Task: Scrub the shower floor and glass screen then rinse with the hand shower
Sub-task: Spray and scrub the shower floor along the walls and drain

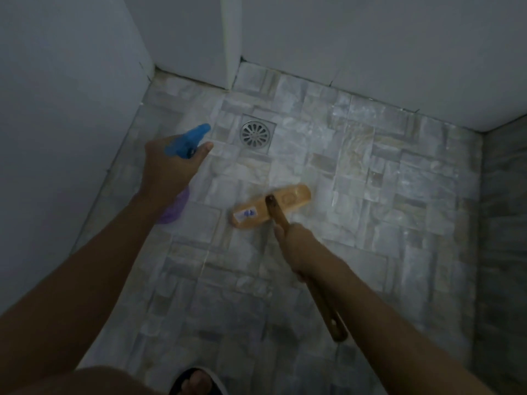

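L hand [168, 169] grips blue-top spray bottle [186, 142], left-center of frame; R hand [296, 246] clamps scrub brush [271, 208] handle, head on tiled floor [370, 178] below drain [254, 135].

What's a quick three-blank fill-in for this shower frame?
1. The left hand holds a spray bottle with a ____ trigger head.
2. The right hand grips the scrub brush by its wooden ____.
3. Beyond the brush, set in the tiled floor, is a round metal ____.
Missing words: blue; handle; drain.
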